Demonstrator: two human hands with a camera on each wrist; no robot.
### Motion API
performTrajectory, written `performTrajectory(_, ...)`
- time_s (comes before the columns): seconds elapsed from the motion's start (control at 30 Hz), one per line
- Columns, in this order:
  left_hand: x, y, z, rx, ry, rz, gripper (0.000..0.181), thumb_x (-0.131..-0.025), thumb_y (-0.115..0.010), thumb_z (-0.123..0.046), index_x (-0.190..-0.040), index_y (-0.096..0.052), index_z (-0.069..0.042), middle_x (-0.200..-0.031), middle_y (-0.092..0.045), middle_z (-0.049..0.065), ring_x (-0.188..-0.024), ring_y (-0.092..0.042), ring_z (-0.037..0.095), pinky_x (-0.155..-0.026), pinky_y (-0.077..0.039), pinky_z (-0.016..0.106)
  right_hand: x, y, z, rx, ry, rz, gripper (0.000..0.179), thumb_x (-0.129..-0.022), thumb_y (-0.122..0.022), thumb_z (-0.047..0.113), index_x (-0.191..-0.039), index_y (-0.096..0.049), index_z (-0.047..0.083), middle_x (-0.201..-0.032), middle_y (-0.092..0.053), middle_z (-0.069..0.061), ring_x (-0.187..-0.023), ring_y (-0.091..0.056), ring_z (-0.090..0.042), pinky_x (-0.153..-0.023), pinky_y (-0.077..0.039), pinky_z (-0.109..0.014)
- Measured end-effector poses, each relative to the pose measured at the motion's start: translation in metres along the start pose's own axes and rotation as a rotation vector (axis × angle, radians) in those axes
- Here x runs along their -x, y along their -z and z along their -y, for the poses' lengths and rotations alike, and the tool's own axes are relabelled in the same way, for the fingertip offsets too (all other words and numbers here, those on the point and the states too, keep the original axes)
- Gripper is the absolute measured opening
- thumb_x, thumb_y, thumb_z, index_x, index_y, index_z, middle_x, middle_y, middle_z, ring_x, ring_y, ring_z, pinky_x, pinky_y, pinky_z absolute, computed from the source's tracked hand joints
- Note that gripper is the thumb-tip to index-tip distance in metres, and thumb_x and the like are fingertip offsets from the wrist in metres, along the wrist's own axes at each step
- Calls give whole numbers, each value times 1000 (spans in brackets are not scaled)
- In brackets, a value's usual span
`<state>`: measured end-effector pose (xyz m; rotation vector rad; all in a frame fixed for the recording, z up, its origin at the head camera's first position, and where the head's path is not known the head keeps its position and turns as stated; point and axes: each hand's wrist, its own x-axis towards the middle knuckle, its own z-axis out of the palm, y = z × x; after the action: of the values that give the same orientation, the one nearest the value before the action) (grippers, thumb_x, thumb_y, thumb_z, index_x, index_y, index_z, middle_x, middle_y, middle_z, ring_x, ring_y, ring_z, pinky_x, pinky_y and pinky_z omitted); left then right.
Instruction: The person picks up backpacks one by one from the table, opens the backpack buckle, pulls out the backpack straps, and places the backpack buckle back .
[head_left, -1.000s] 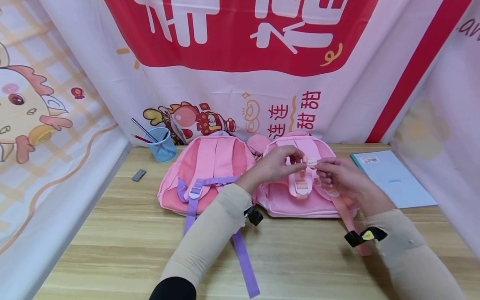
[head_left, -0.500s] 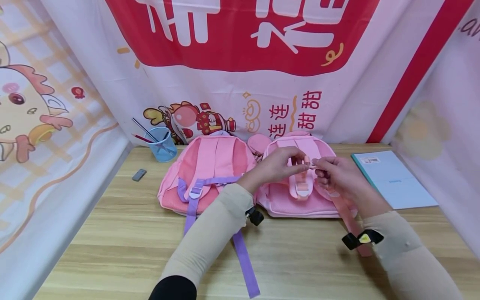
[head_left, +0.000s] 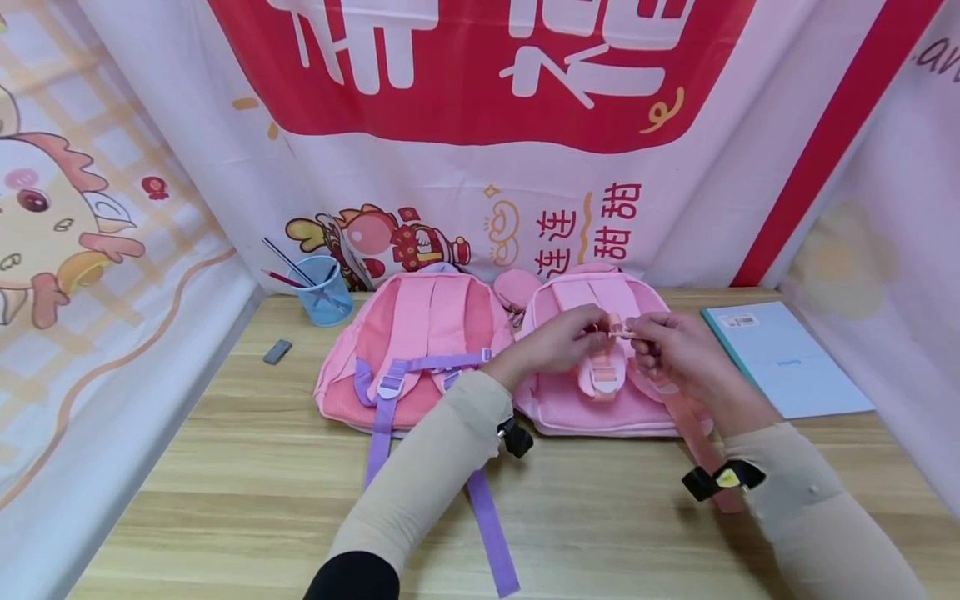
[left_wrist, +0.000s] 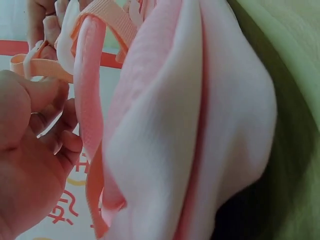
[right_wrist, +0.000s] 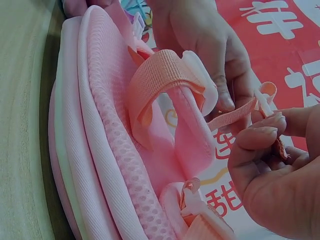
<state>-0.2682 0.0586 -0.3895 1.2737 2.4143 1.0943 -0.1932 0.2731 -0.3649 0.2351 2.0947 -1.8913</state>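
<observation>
The right pink backpack [head_left: 562, 417] lies with its straps facing me. Above it, my left hand [head_left: 564, 337] pinches a narrow peach strap [right_wrist: 232, 116] between thumb and fingers, clearest in the left wrist view. My right hand [head_left: 678, 354] pinches a small white plastic buckle [right_wrist: 264, 103], and the strap loops through it. A dark reddish strap end pokes out below the right fingertips. Close by in the right wrist view, a wider peach webbing [right_wrist: 157, 75] runs through a white adjuster [right_wrist: 200, 77] on the padded shoulder strap. My right fingers partly cover the buckle.
A second pink backpack [head_left: 412, 308] with purple straps [head_left: 491, 533] stands to the left. Farther left are a blue pen cup [head_left: 327, 300] and a small grey object [head_left: 277, 352]. A light blue notebook [head_left: 787, 358] lies at right, and a printed cloth [head_left: 450, 158] hangs behind.
My left hand has dropped slightly, its fingers drawn together on the strap beside the buckle. My right hand stays at nearly the same place, a little further left than a second ago.
</observation>
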Motion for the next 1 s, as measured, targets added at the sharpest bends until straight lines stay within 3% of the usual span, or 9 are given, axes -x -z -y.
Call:
performTrajectory(0.23,-6,-3,0,57,94,-29,16,-111,-57,-10,-115,-72,-5,-108,-74,6,-97,-63,11,-94,-50,21,1,-1,2,-48,9,9,21,-114,-55,33,-117,-65,14,-82,-59,4,-72,-55,-12,-65,-51,-22)
performTrajectory(0.47,-9,-13,3,-21,83,-5,16,-110,-59,-8,-111,-74,-4,-106,-76,7,-97,-64,11,-95,-51,20,7,-2,8,-168,36,24,23,-114,-55,28,-99,-69,16,-76,-56,3,-66,-50,-12,-60,-47,-24)
performTrajectory(1.0,-12,-22,-2,-92,155,-15,17,-111,-56,-9,-99,-69,-9,-93,-69,2,-88,-61,12,-87,-49,21,10,1,7,-332,48,47,26,-114,-53,24,-99,-71,15,-73,-53,1,-61,-47,-13,-57,-44,-25)
